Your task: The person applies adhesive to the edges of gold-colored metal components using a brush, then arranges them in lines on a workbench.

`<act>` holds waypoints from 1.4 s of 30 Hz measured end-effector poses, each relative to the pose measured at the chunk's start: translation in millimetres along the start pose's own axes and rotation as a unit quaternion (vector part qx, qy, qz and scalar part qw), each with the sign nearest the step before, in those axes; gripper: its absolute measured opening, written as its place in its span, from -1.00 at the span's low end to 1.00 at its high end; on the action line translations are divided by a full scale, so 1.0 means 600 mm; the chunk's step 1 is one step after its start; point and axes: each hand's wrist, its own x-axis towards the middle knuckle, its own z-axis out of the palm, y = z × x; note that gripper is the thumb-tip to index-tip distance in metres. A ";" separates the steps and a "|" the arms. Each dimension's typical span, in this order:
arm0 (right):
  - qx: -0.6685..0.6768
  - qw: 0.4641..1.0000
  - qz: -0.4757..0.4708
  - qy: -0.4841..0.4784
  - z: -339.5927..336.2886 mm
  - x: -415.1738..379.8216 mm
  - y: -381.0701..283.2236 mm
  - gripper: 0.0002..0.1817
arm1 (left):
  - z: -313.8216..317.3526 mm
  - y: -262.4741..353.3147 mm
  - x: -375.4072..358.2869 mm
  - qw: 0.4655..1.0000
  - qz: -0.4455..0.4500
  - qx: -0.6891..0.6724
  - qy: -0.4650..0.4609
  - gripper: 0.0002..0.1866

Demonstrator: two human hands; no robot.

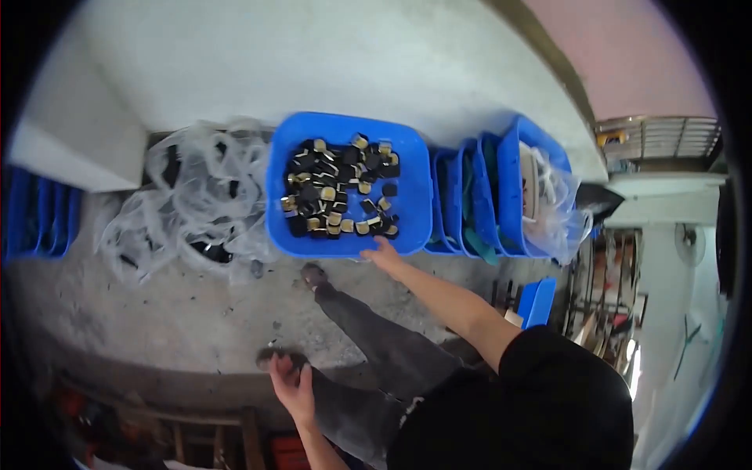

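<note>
A blue plastic bin stands against the wall, holding many small black pieces with gold-coloured metal parts. At its near rim is my right hand, thumb over the edge and the other fingers along the outside. My left hand hangs low over my legs, away from the bin. Its fingers are apart and loosely curled, with nothing in them.
Clear plastic bags with dark contents lie left of the bin. Several tilted blue bins stand to its right, and others at far left. Wooden furniture lines the lower edge. A fan is far right.
</note>
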 end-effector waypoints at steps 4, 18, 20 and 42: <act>-0.069 0.994 -0.039 0.080 -0.050 0.174 0.044 0.14 | 0.209 -0.026 0.272 0.990 0.021 0.058 -0.128 -0.19; 0.061 0.995 -0.043 -0.065 -0.040 0.368 0.205 0.04 | 0.580 -0.265 0.567 0.900 -0.227 0.364 -0.076 -0.28; 0.102 0.986 -0.081 -0.104 -0.035 0.380 0.205 0.00 | 0.601 -0.266 0.563 0.888 -0.218 0.402 -0.058 -0.29; 0.151 0.985 -0.073 0.045 0.073 0.396 0.183 -0.27 | 0.747 -0.355 0.562 0.933 -0.164 0.313 -0.071 -0.21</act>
